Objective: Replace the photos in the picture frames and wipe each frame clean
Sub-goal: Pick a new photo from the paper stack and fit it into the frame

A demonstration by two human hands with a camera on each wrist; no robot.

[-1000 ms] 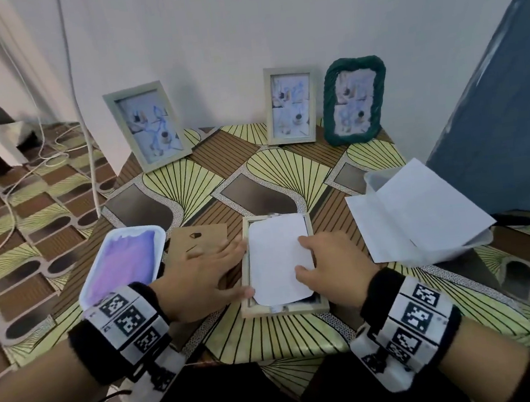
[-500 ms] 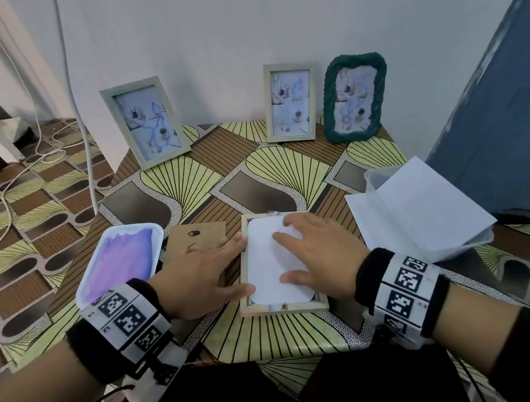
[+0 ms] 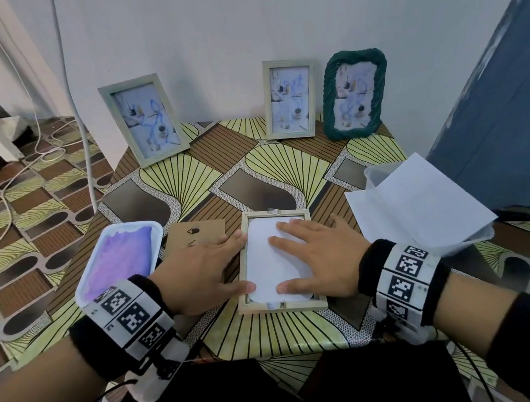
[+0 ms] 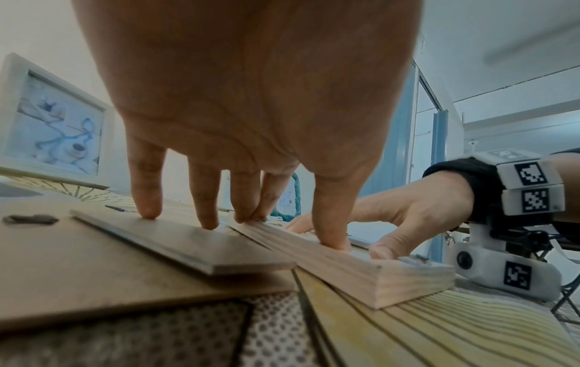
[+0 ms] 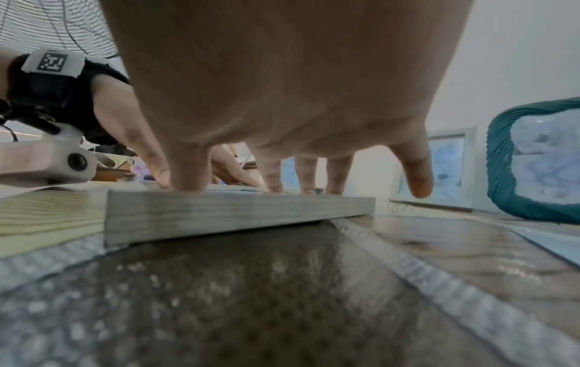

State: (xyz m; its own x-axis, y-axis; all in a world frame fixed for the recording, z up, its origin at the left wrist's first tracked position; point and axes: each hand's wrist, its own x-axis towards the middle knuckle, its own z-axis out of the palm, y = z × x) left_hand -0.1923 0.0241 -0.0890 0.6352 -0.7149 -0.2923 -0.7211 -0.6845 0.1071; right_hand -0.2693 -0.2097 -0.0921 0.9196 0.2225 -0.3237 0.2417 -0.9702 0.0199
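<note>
Head view: face-down wooden frame [image 3: 283,305] flat on the tabletop [image 3: 273,167] between the two hands, white photo [image 3: 268,262] lying in its recess. Left hand [image 3: 199,273] spread flat, fingertips on the frame's left rail, thumb at its lower left corner, palm over the brown backing board [image 3: 195,234]. Right hand [image 3: 322,257] spread flat on the photo, fingers straight, thumb near the frame's lower edge. Just left of the left hand, a white tray [image 3: 83,285] with purple cloth [image 3: 119,262]. Right of the right hand, a clear tub [image 3: 477,237] holding loose sheets [image 3: 421,204]. Beyond both hands, three standing frames: grey one [image 3: 142,120] far left, another grey [image 3: 291,103], and a green one [image 3: 355,93]. Left wrist view: left hand [image 4: 251,111] with straight fingers pressing down, thumb on the frame [image 4: 361,268], outer fingers on a thin board [image 4: 188,245] leaning on the frame's edge; right hand [image 4: 402,218] opposite. Right wrist view: right hand [image 5: 282,87] with fingertips down on the frame [image 5: 219,213], little finger lifted clear; green frame [image 5: 533,159] to the right.
</note>
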